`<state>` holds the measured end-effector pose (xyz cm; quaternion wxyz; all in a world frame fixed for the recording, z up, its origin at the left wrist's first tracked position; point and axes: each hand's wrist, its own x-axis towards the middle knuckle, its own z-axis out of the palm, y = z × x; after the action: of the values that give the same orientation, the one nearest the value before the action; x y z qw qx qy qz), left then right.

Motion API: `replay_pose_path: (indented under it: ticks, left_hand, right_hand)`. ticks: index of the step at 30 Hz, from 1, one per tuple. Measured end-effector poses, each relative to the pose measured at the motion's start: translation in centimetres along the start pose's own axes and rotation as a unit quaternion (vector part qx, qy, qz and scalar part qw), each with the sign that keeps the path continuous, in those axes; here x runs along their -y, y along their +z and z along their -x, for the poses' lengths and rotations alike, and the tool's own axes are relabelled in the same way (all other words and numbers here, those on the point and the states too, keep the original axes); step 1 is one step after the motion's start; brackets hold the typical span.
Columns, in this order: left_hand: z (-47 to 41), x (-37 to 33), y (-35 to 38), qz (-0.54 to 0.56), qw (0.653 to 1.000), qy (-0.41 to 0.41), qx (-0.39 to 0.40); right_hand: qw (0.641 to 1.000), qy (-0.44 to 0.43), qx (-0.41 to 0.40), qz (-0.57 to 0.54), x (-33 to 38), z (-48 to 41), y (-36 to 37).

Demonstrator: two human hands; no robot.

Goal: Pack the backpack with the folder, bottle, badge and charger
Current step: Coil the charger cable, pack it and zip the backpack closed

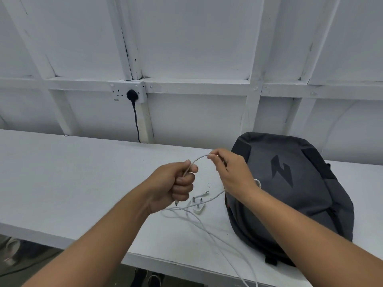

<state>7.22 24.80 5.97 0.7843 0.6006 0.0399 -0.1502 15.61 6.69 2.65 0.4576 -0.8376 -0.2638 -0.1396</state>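
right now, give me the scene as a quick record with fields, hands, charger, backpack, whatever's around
left hand: grips the charger cable in a fist
right hand: pinches the same cable further along, a short arc of it between the hands
charger plug: white, lying on the table below the hands
loose cable: trails over the table's near edge
backpack: dark grey, lying on the table, right of the plug
wall: socket with a black plug in it
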Motion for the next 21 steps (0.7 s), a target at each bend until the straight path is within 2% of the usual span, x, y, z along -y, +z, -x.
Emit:
replay_pose_path:
  ticks: [4, 7, 12, 15, 21]
  left_hand:
    - [0.2, -1.2, 2.1, 0.064, 0.994, 0.088, 0.023]
    - [-0.3, -2.4, 3.5, 0.128, 0.981, 0.141, 0.029]
    - [-1.9, -4.0, 4.6, 0.247, 0.952, 0.18, -0.018]
    - [-3.3, -4.1, 5.1, 0.208, 0.945, 0.24, -0.081]
    - [-4.1, -3.0, 4.4, 0.065, 0.936, 0.331, -0.101]
  right_hand:
    - [1.0, 0.007, 0.018, -0.011, 0.4, 0.9, 1.0]
    - [0.998, 0.044, 0.038, -0.03, 1.1, 2.4, 2.6]
    - [0.989, 0.097, 0.083, -0.08, 2.1, 5.0, 4.1]
    - [0.986, 0.116, 0.074, -0.094, 2.7, 5.4, 4.2]
    - [0.987, 0.126, 0.096, -0.024, 2.9, 5.9, 3.3]
